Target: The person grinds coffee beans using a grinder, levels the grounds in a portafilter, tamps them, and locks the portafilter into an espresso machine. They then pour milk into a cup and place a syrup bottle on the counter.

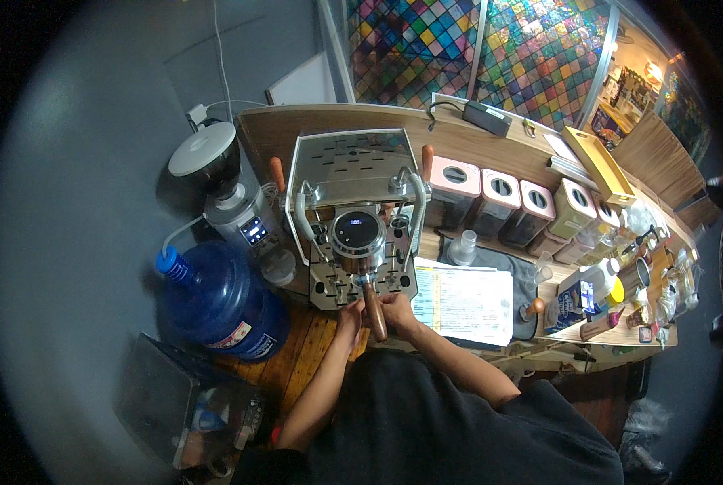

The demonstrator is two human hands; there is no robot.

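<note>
An espresso machine (pixel 352 170) with a lit round display stands in front of me. Its portafilter's wooden handle (pixel 374 315) points toward my body from below the group head. Close by the handle on its left is my left hand (pixel 350 321), at the machine's front edge. On the handle's other side, my right hand (pixel 396 308) has its fingers bent near the drip tray (pixel 331 291). The fingertips of both hands are partly hidden by the handle and the machine's edge, so whether they hold anything cannot be made out.
A coffee grinder (pixel 234 200) and a large blue water bottle (pixel 222 303) stand at left. Printed sheets (pixel 464 303) lie right of the machine, beside a tamper (pixel 534 307) on a dark mat. Behind are lidded canisters (pixel 499 188); jugs and bottles crowd the counter's right end.
</note>
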